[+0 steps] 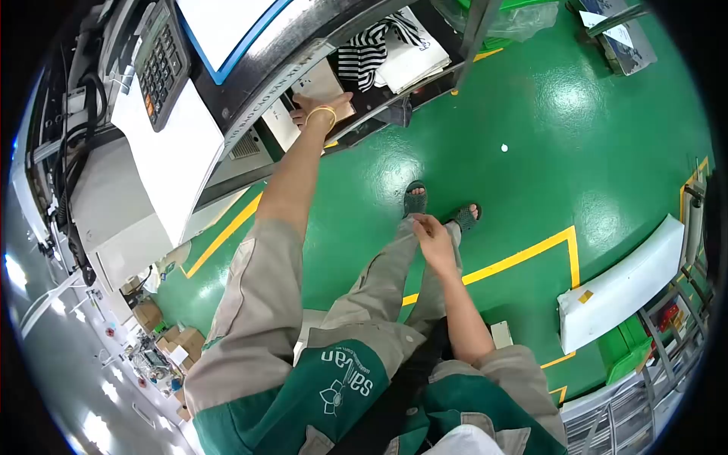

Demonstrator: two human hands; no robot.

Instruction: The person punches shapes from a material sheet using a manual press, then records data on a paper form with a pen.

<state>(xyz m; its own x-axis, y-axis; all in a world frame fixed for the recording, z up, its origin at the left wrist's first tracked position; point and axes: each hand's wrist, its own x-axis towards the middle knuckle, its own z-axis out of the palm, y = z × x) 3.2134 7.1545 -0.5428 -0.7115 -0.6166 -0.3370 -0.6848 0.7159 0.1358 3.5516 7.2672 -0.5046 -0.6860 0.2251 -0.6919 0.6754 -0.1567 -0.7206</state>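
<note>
My left hand (317, 111), with a yellow band at the wrist, reaches into the shelf (365, 114) under the desk. Its thumb and fingers span a small brown cardboard box (321, 82) and appear to grip it; part of the grip is hidden. Beside the box lie a whitish flat piece (280, 125), a black-and-white striped cloth (365, 54) and a stack of white papers (413, 57). Held above my legs, my right hand (434, 244) has its thumb and fingertips pinched together. Whatever may be between them is too small to make out.
On the desk are a calculator (161, 64), white sheets (163, 152) and a blue-edged board (222, 74). Yellow lines mark the green floor (523, 174). A white panel (622, 284) and metal racks (667, 341) stand at right. Cardboard boxes (189, 341) appear at lower left.
</note>
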